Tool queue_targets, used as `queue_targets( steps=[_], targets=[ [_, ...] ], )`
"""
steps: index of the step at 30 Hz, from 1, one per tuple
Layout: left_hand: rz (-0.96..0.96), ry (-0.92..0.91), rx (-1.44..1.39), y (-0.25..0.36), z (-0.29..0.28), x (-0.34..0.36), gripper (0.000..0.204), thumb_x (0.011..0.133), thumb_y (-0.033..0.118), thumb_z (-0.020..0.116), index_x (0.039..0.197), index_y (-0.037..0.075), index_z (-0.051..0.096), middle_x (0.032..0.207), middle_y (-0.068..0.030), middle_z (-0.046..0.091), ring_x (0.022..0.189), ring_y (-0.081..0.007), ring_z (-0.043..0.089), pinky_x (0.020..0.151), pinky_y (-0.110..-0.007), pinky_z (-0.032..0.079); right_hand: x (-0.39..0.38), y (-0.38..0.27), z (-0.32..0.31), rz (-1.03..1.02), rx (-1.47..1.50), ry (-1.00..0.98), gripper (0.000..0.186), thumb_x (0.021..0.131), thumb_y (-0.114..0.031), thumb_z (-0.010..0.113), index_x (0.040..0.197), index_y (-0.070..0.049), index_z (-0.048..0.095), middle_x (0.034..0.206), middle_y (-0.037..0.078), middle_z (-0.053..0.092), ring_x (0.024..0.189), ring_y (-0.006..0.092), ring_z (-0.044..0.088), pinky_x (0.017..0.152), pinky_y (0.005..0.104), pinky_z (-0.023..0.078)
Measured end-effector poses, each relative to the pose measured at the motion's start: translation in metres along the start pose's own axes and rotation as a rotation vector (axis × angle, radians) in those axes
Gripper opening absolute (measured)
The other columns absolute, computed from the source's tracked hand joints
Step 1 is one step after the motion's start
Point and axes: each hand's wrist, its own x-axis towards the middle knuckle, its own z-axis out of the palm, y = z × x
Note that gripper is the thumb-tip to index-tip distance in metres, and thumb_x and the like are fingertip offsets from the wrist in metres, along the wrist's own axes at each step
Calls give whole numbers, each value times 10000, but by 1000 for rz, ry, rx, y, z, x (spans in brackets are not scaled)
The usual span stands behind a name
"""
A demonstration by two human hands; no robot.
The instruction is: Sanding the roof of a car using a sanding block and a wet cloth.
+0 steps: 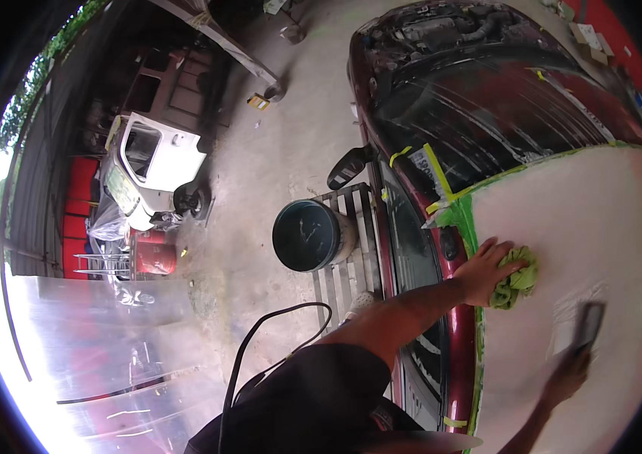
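My left hand (pixel 483 274) rests at the edge of a car roof (pixel 593 204) coated in pale, matte primer. Its fingers are curled over a crumpled lime-green cloth (pixel 516 281), pressed on the roof. Further right and nearer, my right hand (pixel 569 374) grips a dark, flat sanding block (pixel 589 324), somewhat blurred, against the pale surface. Whitish wet-looking smears (pixel 565 316) lie beside the block. Green masking tape (pixel 463 218) borders the roof along the windshield and the dark red side frame.
A dark bucket (pixel 306 236) of liquid stands on a slatted platform (pixel 343 284) left of the car. The side mirror (pixel 349 168) sticks out above it. A black hose (pixel 275 312) loops beside my left arm. A white vehicle cab (pixel 166 151) stands far left.
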Motion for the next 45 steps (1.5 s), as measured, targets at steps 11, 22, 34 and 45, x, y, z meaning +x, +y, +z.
queue_targets(
  steps=[11,22,34,45],
  targets=[
    [40,158,18,-37,29,6,891,666,361,822,1424,106,430,1400,-257,384,1313,-474,330,1085,-584,316,191,16,-24,197,-39,2,377,935,-156,509,1303,-73,527,1299,207,575,1101,440,580,919,525,509],
    [51,59,79,-14,17,2,964,667,322,848,1432,32,338,1386,-344,320,1289,-540,334,1078,-606,300,10,-1,-49,-164,106,146,577,842,-135,622,1409,-129,515,1346,171,537,1126,375,545,967,484,456],
    [80,103,106,-22,14,3,917,694,310,842,1410,3,357,1356,-330,345,1268,-526,356,1060,-594,317,-19,-26,-41,-113,189,98,512,866,-87,609,1375,-113,556,1360,175,533,1166,382,518,1011,495,421],
    [69,112,-17,-13,38,5,1016,597,306,880,1442,98,356,1400,-290,328,1347,-528,278,1098,-614,285,162,77,-34,-7,9,240,470,880,-98,574,1348,-118,538,1273,149,590,1053,362,591,884,453,508]
  ],
)
